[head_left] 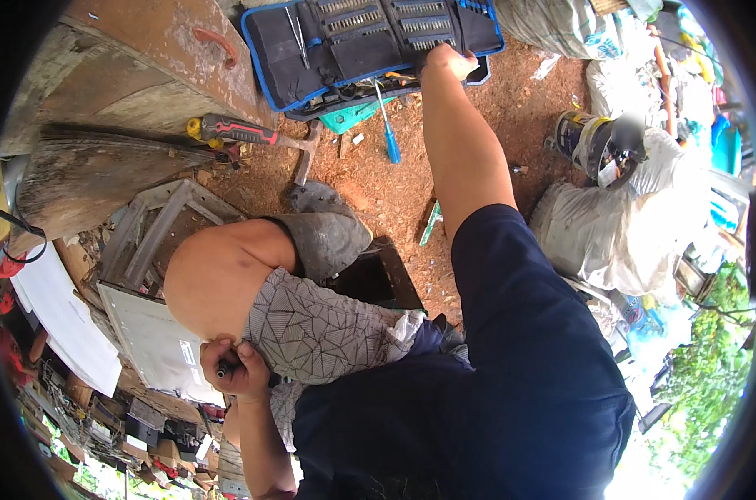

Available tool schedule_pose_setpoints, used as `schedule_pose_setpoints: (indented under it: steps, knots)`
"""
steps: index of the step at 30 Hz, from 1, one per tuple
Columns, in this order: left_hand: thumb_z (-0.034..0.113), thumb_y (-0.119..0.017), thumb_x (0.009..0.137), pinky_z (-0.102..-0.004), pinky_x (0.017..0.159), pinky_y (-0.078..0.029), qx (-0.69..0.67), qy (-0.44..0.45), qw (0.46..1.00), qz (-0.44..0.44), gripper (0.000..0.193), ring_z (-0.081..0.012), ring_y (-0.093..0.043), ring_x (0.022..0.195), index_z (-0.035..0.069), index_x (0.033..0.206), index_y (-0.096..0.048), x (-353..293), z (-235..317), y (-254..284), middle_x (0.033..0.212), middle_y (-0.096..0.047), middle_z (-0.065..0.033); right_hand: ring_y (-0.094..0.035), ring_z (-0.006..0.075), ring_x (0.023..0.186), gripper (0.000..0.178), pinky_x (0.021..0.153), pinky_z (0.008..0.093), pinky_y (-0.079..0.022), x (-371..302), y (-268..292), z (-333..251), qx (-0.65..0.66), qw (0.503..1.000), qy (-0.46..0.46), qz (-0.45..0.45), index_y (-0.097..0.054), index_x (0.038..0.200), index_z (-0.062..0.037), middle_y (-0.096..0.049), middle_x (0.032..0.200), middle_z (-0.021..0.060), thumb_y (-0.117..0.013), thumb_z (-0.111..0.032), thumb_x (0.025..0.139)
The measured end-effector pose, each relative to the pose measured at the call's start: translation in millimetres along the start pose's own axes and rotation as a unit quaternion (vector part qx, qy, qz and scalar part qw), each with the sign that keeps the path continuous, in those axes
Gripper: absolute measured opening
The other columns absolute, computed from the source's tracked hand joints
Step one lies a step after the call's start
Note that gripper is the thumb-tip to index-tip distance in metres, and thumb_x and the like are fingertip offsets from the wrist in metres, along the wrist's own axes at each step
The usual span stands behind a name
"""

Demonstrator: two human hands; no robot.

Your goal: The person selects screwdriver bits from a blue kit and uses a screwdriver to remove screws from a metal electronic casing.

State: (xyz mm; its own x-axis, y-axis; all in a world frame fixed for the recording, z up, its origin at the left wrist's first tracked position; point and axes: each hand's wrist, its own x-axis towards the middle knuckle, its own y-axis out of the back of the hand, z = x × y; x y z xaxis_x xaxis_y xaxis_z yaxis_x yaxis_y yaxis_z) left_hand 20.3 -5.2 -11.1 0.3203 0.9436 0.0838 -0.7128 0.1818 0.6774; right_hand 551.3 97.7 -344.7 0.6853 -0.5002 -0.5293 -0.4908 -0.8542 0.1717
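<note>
We are reaching our right hand (450, 60) far forward, fingers settling on the edge of the open blue-trimmed tool roll (370, 37), nothing lifted out yet. Our left hand (235, 367) is closing around a small dark tool (225, 367), possibly a driver handle. A blue screwdriver (388, 125) is lying just below the reaching hand, a red-handled hammer (257, 135) further left, and our bent knee (220, 279) is blocking the grey metal casing (157, 325).

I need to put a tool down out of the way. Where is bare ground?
Bare dirt lies right of the blue screwdriver, below the open tool roll and left of the white sacks. It is crowded near the hammer and metal frame. The right hand rests on the roll.
</note>
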Motion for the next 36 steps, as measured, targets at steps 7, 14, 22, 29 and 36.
schedule_pose_setpoints:
  steps: [7, 14, 22, 29, 36]
  knots:
    - [0.024, -0.067, 0.095, -0.0320, 0.080, -0.042, 0.004, 0.005, 1.000, -0.009, 0.032, -0.0175, -0.046, 0.077, 0.002, 0.103, -0.045, -3.1, -3.9, 3.1, 0.087, -0.042, -0.0052, -0.063, 0.0335, 0.106, 0.041, 0.092, 0.0436, -0.049, -4.6, 7.5, -6.8, -0.131, 0.989, -0.007, -0.062, -0.054, 0.126, -0.0128, -0.062, 0.126, 0.0175, -0.062, -0.015, 0.085]
    - [0.025, -0.067, 0.095, -0.0341, 0.082, -0.042, 0.010, 0.004, 1.000, -0.009, 0.033, -0.0185, -0.045, 0.080, 0.002, 0.103, -0.044, -5.0, -5.7, 3.7, 0.089, -0.042, -0.0067, -0.066, 0.0326, 0.108, 0.067, 0.090, 0.0427, -0.055, -20.1, 0.1, -20.7, -0.271, 0.962, 0.034, 0.006, -0.053, 0.132, -0.0115, -0.065, 0.121, 0.0159, -0.081, -0.015, 0.071]
    - [0.026, -0.066, 0.095, -0.0322, 0.076, -0.041, 0.009, -0.009, 1.000, -0.013, 0.032, -0.0165, -0.044, 0.074, 0.002, 0.104, -0.046, -2.9, -4.6, 3.3, 0.085, -0.042, -0.0059, -0.066, 0.0303, 0.103, 0.062, 0.093, 0.0404, -0.050, -16.0, 10.6, -16.6, -0.163, 0.980, 0.069, -0.091, -0.051, 0.133, -0.0110, -0.065, 0.119, 0.0156, -0.070, -0.002, 0.075]
    - [0.024, -0.065, 0.095, -0.0255, 0.066, -0.034, 0.017, -0.018, 1.000, -0.010, 0.030, -0.0131, -0.041, 0.066, 0.002, 0.104, -0.048, -1.6, -6.6, 3.5, 0.082, -0.043, -0.0050, -0.064, 0.0283, 0.085, 0.043, 0.079, 0.0398, -0.051, -25.4, 4.3, -19.1, 0.086, 0.982, -0.067, -0.152, -0.051, 0.121, -0.0101, -0.066, 0.101, 0.0139, -0.070, 0.000, 0.084]
    - [0.023, -0.065, 0.094, -0.0270, 0.068, -0.035, 0.013, -0.013, 1.000, -0.010, 0.029, -0.0125, -0.040, 0.065, 0.001, 0.103, -0.048, 1.0, -4.6, 3.3, 0.083, -0.043, -0.0060, -0.065, 0.0222, 0.073, 0.021, 0.062, 0.0324, -0.055, -6.1, 8.5, -4.9, 0.140, 0.957, -0.108, -0.231, -0.054, 0.109, -0.0070, -0.067, 0.093, 0.0125, -0.065, -0.001, 0.091]
